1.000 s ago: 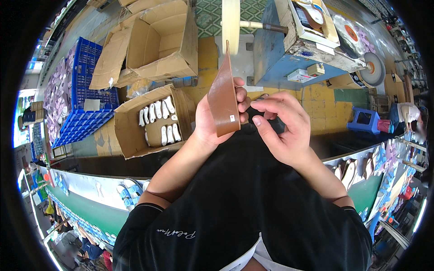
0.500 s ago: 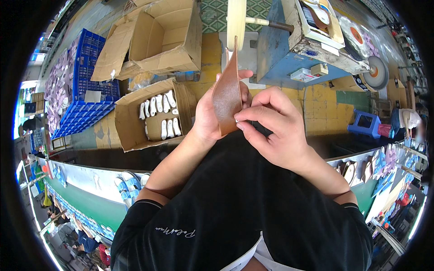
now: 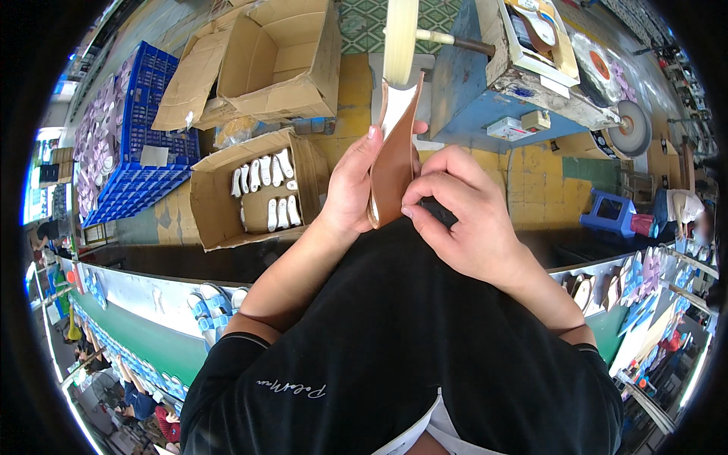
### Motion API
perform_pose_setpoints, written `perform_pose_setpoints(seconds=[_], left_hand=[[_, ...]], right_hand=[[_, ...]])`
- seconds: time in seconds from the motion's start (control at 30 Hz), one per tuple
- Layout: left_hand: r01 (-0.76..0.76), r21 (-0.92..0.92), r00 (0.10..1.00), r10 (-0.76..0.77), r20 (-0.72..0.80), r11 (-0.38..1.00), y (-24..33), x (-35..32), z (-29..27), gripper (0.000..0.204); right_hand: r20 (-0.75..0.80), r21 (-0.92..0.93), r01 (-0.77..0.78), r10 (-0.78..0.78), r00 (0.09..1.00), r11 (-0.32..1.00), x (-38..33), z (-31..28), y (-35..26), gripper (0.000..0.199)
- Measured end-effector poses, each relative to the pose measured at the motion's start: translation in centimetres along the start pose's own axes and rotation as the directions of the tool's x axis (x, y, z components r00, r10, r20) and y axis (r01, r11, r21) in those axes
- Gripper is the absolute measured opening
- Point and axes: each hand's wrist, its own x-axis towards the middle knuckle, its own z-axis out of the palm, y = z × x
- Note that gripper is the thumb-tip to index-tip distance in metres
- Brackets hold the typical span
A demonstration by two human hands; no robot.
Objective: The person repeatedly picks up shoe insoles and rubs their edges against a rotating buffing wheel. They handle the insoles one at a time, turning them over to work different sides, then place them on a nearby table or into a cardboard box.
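A brown insole (image 3: 394, 178) with a smooth, slightly shiny face and a white inner side stands on end in front of my chest. My left hand (image 3: 349, 186) is closed round it, thumb along the left edge and fingertips showing behind the right edge. Beside its lower right edge, my right hand (image 3: 466, 208) has thumb and forefinger pressed together in a pinch. Whatever lies between those fingertips is too small or hidden to make out. Just beyond the insole's upper end is a cream-coloured wheel (image 3: 400, 45) on a shaft.
At the left, a cardboard box (image 3: 216, 220) holds rows of white soles, with a larger open carton (image 3: 280, 57) behind it. A blue crate (image 3: 144, 144) stands farther left. Right of the wheel is a blue machine bench (image 3: 462, 95) with a grey grinding disc (image 3: 631, 125).
The insole has turned so its white inner side shows at the upper end, and its tip sits slightly lower. My right fingertips have shifted slightly right, still pinched near its edge.
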Motion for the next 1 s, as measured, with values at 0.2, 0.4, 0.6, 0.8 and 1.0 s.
perform_pose_setpoints(seconds=[0.2, 0.4, 0.6, 0.8, 1.0], left_hand=[[0.006, -0.083, 1.0, -0.006, 0.002, 0.997, 0.0, 0.1, -0.2, 0.069], [0.032, -0.128, 0.999, -0.034, -0.01, 0.991, -0.1, 0.3, -0.5, 0.062], [0.001, -0.105, 1.0, -0.004, -0.03, 0.994, -0.4, 0.3, -0.7, 0.069], [-0.005, -0.082, 0.996, -0.002, -0.088, 0.997, -0.7, 0.2, -1.1, 0.071], [0.003, -0.083, 0.998, -0.008, -0.063, 0.997, -0.6, 0.2, -1.1, 0.072]], right_hand=[[0.045, 0.035, 0.013, -0.015, 0.999, 0.999, -0.1, 0.0, -0.1, 0.022], [-0.084, 0.067, -0.011, 0.017, 0.996, 0.998, -0.2, 0.2, 0.1, 0.025], [-0.057, -0.071, 0.13, -0.134, 0.989, 0.989, -0.2, 0.6, 0.8, 0.03], [-0.039, -0.058, 0.068, -0.07, 0.997, 0.996, -0.5, 0.8, 0.8, 0.028], [-0.03, -0.037, 0.057, -0.058, 0.998, 0.998, -0.5, 1.0, 1.0, 0.028]])
